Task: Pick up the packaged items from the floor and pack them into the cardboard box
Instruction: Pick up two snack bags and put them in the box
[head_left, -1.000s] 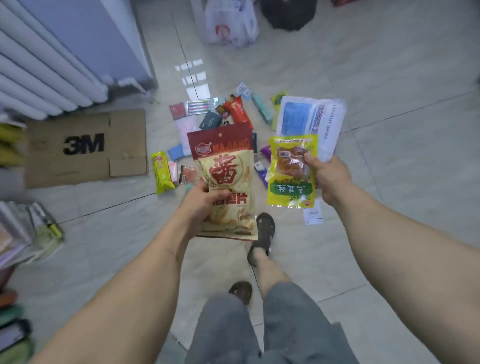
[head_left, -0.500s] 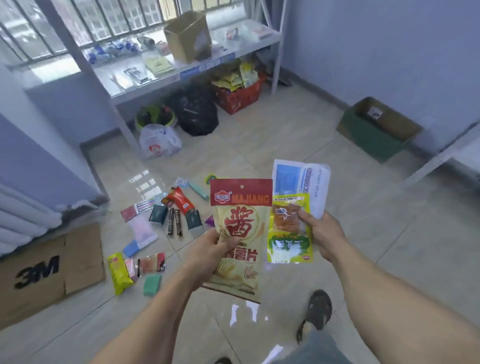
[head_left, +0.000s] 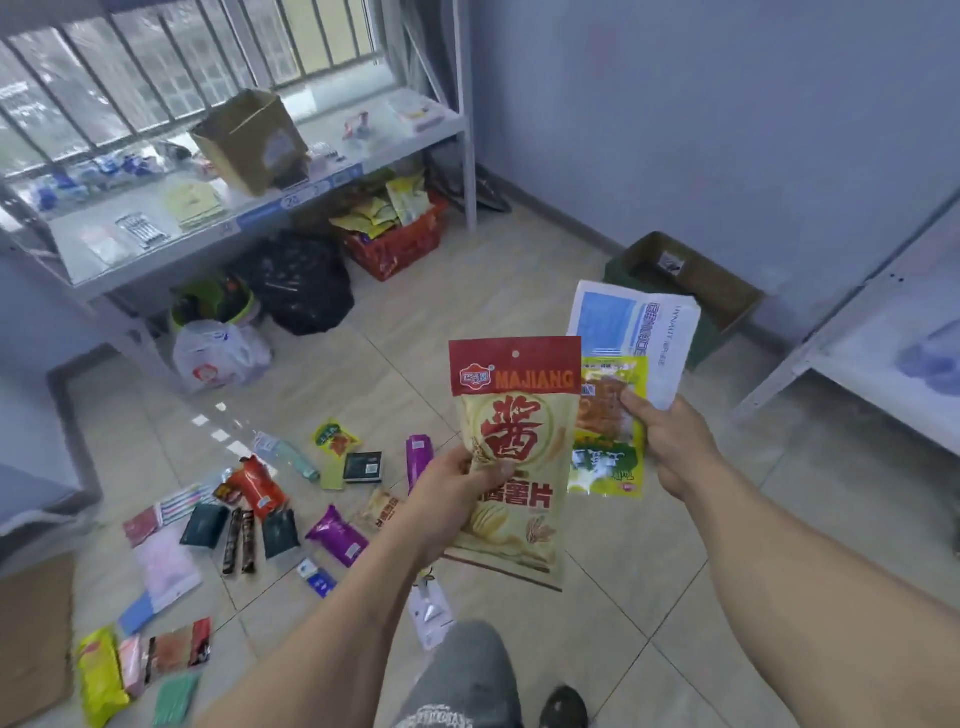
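"MAJIANG" on red-topped snack bag (head_left: 514, 457)

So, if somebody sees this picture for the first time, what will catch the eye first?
Probably the big red and cream MAJIANG bag at centre, held up by the left hand. Beside it the right hand grips a yellow-green snack packet and a white and blue pouch. Next, the many small packets scattered on the floor, lower left.
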